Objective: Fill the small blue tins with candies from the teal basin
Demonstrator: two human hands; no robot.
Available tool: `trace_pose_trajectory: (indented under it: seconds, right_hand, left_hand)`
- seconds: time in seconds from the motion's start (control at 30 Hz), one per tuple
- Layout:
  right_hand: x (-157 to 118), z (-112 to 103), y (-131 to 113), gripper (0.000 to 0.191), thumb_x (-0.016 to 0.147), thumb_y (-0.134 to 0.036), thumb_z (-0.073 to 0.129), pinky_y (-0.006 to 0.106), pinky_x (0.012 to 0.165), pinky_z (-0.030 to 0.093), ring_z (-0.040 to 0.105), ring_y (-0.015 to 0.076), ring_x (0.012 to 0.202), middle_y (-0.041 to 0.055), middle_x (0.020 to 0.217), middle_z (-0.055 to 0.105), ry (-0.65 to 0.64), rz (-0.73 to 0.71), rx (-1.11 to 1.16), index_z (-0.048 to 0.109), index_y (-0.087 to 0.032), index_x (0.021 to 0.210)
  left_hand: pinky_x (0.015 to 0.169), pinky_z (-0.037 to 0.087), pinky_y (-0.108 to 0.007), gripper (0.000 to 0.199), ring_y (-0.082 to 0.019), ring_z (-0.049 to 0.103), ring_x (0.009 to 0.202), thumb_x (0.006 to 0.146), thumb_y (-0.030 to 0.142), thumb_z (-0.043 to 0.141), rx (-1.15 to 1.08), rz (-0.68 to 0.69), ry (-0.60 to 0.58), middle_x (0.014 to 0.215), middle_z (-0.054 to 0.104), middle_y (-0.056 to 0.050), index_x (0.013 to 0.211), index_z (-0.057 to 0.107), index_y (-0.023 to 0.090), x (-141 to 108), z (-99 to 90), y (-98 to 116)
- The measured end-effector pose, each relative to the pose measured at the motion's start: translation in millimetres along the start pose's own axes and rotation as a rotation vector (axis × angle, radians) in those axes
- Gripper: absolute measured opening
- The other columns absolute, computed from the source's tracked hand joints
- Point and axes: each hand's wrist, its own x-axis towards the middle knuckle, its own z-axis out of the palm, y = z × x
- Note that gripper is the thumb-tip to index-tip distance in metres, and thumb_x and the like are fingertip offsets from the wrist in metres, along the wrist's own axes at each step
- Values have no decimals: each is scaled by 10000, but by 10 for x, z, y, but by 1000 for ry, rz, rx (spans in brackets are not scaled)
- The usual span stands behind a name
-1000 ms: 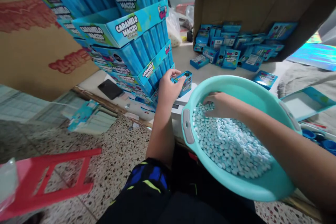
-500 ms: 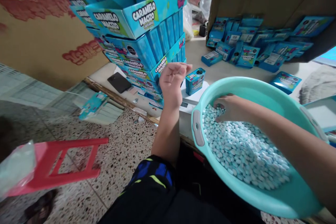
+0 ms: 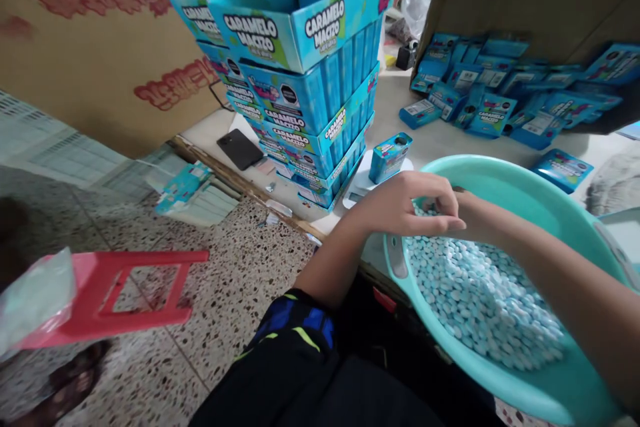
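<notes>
ok so the left hand [image 3: 407,203] is over the tub [image 3: 530,197], clear of the tin [image 3: 387,163] on the white scale [image 3: 365,177], fingers half-curled, nothing visible in them; right hand's [image 3: 477,215] are hidden near the candies [image 3: 480,293], can't tell.

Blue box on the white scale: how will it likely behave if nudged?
The box is probably stiff, judging by its flat sides and crisp edges. Standing upright on a narrow base, it could tip if pushed high up. Its shiny surface may make it slide on the scale.
</notes>
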Motion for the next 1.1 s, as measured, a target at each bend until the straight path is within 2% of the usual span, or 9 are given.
trace_pose_trajectory:
  seconds: [0.13, 0.3, 0.37, 0.47, 0.63, 0.73, 0.83, 0.97, 1.1]
  right_hand:
    - [-47, -11, -147, 310, 823, -336, 683, 507, 971, 465, 610, 406, 1140, 204, 1197, 674, -107, 124, -178, 686, -186, 1094]
    - [-27, -106, -457, 294, 861, -257, 594, 490, 919, 503, 650, 391, 1063, 238, 1120, 664, -167, 249, -163, 716, -113, 1086]
    - [-52, -139, -570, 247, 853, -233, 594, 485, 912, 515, 662, 382, 1039, 239, 1093, 681, -145, 289, -136, 738, -127, 1023]
    - [-192, -110, -717, 250, 836, -262, 643, 493, 932, 518, 655, 396, 1064, 252, 1120, 687, -106, 337, -97, 748, -128, 1020]
    - [-557, 1, -815, 301, 812, -248, 684, 484, 950, 515, 642, 399, 1120, 240, 1234, 657, -56, 369, 40, 736, -121, 1080]
    - [-708, -54, -726, 355, 854, -305, 678, 415, 957, 527, 669, 314, 1104, 159, 1265, 673, -39, 365, 211, 684, -191, 1190]
    - [-743, -207, -620, 362, 1003, -417, 475, 368, 910, 557, 689, 234, 1076, 124, 1282, 668, 145, 455, 814, 552, -229, 1303]
    - [-552, -434, -613, 397, 1036, -562, 348, 370, 816, 590, 710, 213, 875, 75, 972, 679, 448, 557, 1882, 525, -211, 1092]
    - [-249, -511, -644, 281, 1056, -400, 409, 259, 645, 541, 614, 153, 634, 5, 727, 622, 647, 611, 2138, 542, -204, 905]
  left_hand:
    - [975, 526, -383, 109, -196, 662, 987, 929, 291, 626, 323, -75, 55, 964, 727, -55, 877, 671, 207, 112, -78, -166]
    - [1207, 372, -490, 298, -287, 488, 1378, 909, 218, 632, 755, -276, 396, 1389, 583, -135, 1207, 624, 208, 146, -279, -410]
    - [1215, 373, -504, 552, -321, 435, 1443, 838, 196, 715, 753, -375, 503, 1477, 508, -175, 1356, 526, 200, 131, -358, -511]
    - [1103, 495, -515, 794, -318, 590, 1301, 792, 156, 752, 577, -538, 543, 1378, 595, -183, 1485, 367, 208, 128, -433, -592]
    - [1043, 549, -438, 628, -249, 692, 1127, 795, 231, 792, 493, -412, 640, 1194, 698, -112, 1349, 497, 220, 197, -456, -365]
    - [1058, 541, -409, 441, -241, 674, 1180, 811, 230, 765, 547, -274, 498, 1219, 704, -75, 1212, 583, 256, 255, -386, -130]
    - [1091, 508, -410, 640, -242, 631, 1246, 801, 125, 711, 601, -165, 274, 1289, 683, -68, 1379, 492, 294, 326, -252, 32]
    - [1055, 495, -462, 679, -287, 619, 1203, 779, 90, 674, 747, -76, 91, 1255, 699, -95, 1416, 501, 252, 430, -46, 76]
    - [1044, 484, -487, 548, -288, 643, 1159, 788, 91, 654, 786, 17, -87, 1215, 734, -65, 1313, 613, 241, 501, 84, -16]
